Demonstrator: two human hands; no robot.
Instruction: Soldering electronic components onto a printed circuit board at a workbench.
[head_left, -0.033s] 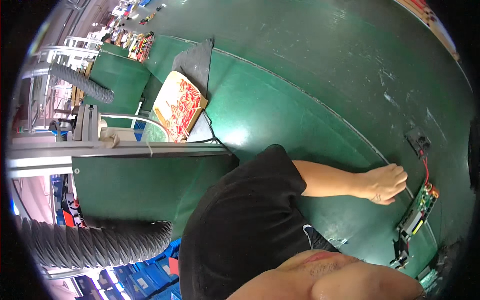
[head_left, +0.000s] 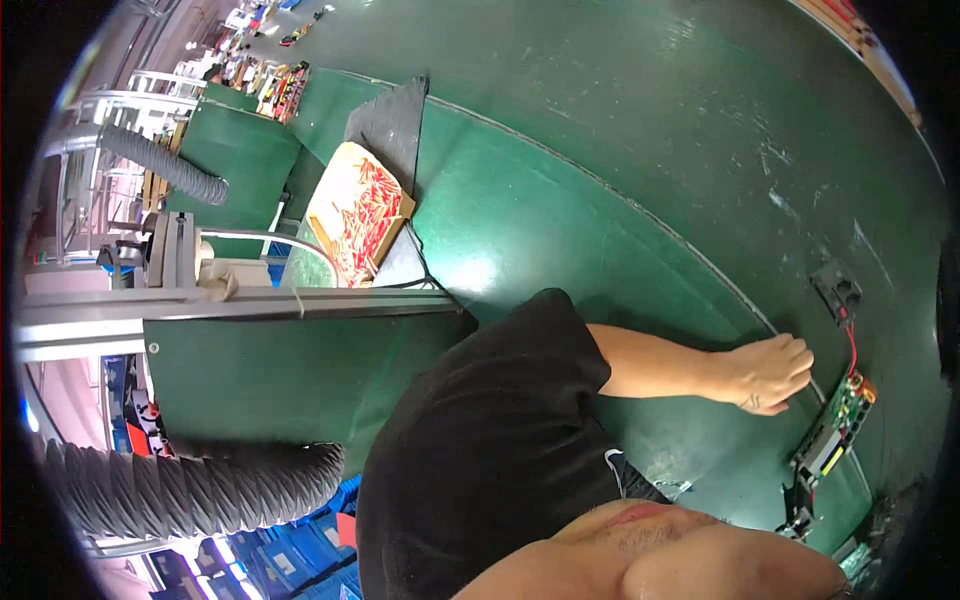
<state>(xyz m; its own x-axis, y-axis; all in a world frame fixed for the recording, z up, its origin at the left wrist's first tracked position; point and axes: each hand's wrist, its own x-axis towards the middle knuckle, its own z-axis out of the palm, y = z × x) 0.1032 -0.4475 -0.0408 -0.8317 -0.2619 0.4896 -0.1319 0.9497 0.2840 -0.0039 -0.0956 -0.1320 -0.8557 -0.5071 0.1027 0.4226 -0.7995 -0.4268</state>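
Observation:
My left hand [head_left: 768, 375] is down at the green bench top [head_left: 560, 215], on the right side of the view, its fingers curled into a loose fist. The back of the hand faces up, so whatever the fingers hold, if anything, is hidden. Close by, but apart from the hand, lies a long narrow green circuit board [head_left: 832, 435] with a yellow strip and black parts at its near end. Red wires run from its far end to a small square black part [head_left: 836, 290]. My right hand is out of view.
An open cardboard box [head_left: 365, 215] of red and white slender pieces stands at the left, by a grey sheet [head_left: 390, 125]. A metal frame bar [head_left: 240, 300] crosses at the left. A grey flexible duct [head_left: 200, 485] hangs near blue bins [head_left: 290, 560] at the lower left.

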